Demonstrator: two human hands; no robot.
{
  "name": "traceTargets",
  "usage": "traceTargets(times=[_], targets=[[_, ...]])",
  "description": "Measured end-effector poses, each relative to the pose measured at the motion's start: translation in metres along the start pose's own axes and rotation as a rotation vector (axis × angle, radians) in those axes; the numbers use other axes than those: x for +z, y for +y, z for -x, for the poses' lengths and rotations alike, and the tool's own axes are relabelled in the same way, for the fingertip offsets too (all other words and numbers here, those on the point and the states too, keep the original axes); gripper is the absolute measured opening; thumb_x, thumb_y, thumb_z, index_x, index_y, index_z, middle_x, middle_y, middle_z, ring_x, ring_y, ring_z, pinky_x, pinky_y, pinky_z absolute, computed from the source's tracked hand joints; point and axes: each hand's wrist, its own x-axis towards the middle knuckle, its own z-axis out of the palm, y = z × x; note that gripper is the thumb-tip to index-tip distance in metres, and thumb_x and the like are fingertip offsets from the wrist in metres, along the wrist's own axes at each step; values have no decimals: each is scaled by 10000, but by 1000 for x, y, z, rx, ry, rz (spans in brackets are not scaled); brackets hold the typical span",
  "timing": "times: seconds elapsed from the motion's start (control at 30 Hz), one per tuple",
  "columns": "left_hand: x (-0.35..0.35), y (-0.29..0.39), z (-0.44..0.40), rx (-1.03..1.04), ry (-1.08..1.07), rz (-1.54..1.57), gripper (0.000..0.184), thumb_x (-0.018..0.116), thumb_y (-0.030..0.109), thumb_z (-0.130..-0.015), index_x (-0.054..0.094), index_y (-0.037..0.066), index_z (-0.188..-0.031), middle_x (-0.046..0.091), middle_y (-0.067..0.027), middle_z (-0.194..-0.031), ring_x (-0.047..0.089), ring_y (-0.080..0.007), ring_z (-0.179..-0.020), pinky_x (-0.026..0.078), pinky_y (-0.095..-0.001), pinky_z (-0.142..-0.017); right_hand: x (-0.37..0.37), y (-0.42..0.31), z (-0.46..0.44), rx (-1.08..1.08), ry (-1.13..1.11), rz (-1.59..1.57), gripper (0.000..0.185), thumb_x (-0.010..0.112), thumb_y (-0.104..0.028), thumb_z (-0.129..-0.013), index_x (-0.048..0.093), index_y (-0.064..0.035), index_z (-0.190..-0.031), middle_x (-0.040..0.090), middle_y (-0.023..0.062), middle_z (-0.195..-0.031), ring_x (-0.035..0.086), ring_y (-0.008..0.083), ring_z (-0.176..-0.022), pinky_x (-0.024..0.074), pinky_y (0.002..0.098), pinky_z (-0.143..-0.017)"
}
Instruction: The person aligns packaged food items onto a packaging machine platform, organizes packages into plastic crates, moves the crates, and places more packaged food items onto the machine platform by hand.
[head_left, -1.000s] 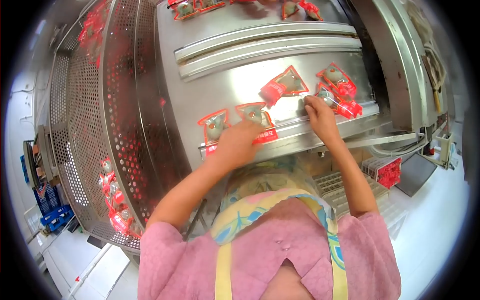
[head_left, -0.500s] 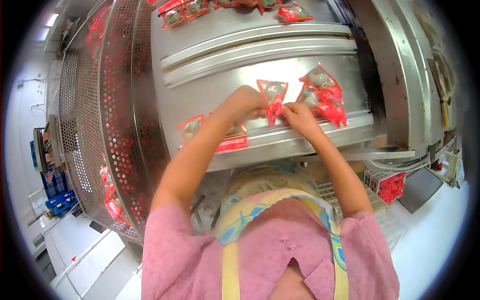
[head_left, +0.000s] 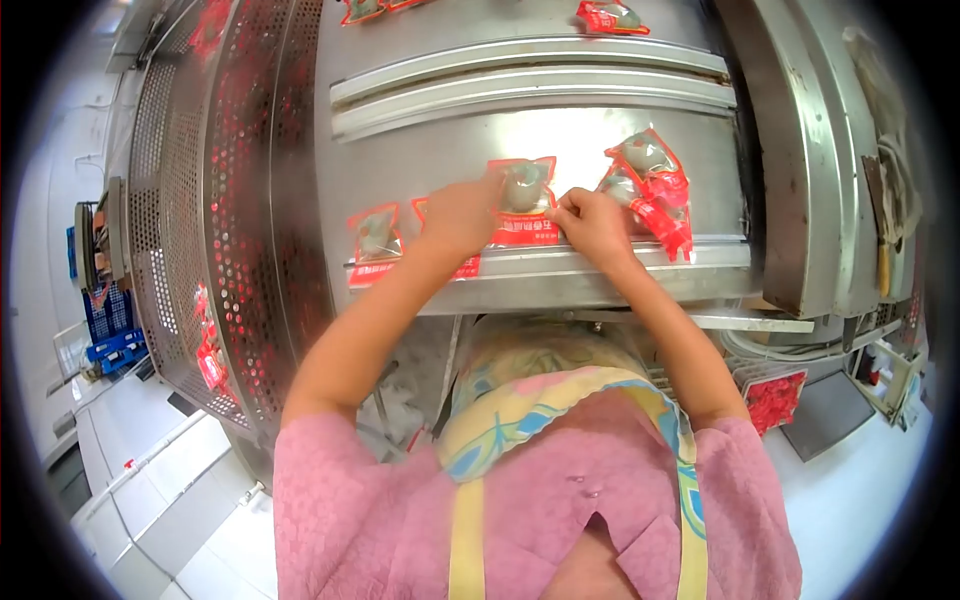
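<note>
A red-edged clear packet (head_left: pixel 524 188) with a greenish round item lies flat near the front edge of the metal table (head_left: pixel 420 150). My left hand (head_left: pixel 462 215) is at its left side, fingers closed on it. At its right edge, my right hand (head_left: pixel 592 222) pinches the packet's side. Partly hidden behind my left hand and forearm is a second packet (head_left: pixel 467 268). Further left lies another packet (head_left: pixel 376 235). Several packets (head_left: pixel 650 180) overlap in a pile just right of my right hand.
A raised double metal rail (head_left: pixel 530 80) crosses the table beyond my hands. Past it lie more packets (head_left: pixel 614 17). On the left stands a perforated metal bin (head_left: pixel 250 220) with red packets inside. A crate of red items (head_left: pixel 775 400) is below at right.
The packet between my hands was crumpled half a second ago and now lies spread flat, its red label showing. One second ago it lay skewed, with my left hand over the packets at the left.
</note>
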Motion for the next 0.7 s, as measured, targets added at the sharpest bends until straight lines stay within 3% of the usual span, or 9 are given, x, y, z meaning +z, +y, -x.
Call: traceTargets(times=[0.1, 0.2, 0.3, 0.4, 0.43, 0.53, 0.7], targets=[[12, -9, -1, 58, 39, -55, 555, 742, 184, -708, 487, 125, -1197, 655, -131, -787, 633, -353, -763, 474, -465, -656, 4, -8, 1, -18, 54, 106, 237, 693, -224, -796, 625, 1, -768, 607, 102, -629, 553, 154, -551, 431, 316, -539], [15, -12, -3, 74, 11, -84, 558, 746, 181, -706, 488, 134, -1200, 661, -130, -816, 634, -350, -788, 475, -458, -670, 6, -2, 1, -102, 79, 194, 252, 690, -225, -799, 618, 8, -740, 595, 82, -601, 536, 136, -534, 423, 303, -527], [12, -14, 1, 105, -43, -38, 515, 738, 171, -716, 503, 106, -1168, 666, -132, -861, 630, -345, -833, 477, -444, -699, -9, 1, -4, 5, -204, -21, 245, 689, -209, -803, 615, 13, -730, 574, 58, -583, 519, 107, -539, 414, 293, -522], [4, -9, 8, 87, -94, 36, 435, 695, 162, -755, 512, 74, -1140, 666, -128, -901, 622, -344, -883, 476, -431, -737, -18, 1, -10, 47, -351, 22, 263, 689, -245, -766, 653, 15, -746, 609, 125, -629, 583, 197, -600, 470, 352, -602], [2, -8, 10, 66, -113, 59, 406, 675, 160, -772, 514, 65, -1132, 666, -126, -913, 619, -344, -901, 475, -427, -751, -21, -6, -9, 58, -363, 38, 261, 690, -230, -761, 638, 25, -733, 589, 113, -608, 559, 181, -580, 465, 338, -587], [8, -12, 10, -107, -81, 161, 305, 598, 155, -813, 517, 40, -1084, 665, -146, -865, 632, -357, -849, 484, -447, -733, -14, -2, -8, 135, -292, -88, 261, 673, -237, -766, 649, 22, -747, 605, 124, -622, 582, 200, -598, 470, 354, -598], [4, -1, 16, -90, -72, -47, 214, 564, 155, -813, 516, 16, -970, 648, -184, -759, 636, -371, -718, 485, -484, -665, -3, -18, 12, -21, -92, 177, 245, 654, -236, -777, 669, 8, -793, 645, 165, -735, 625, 314, -733, 486, 418, -691]])
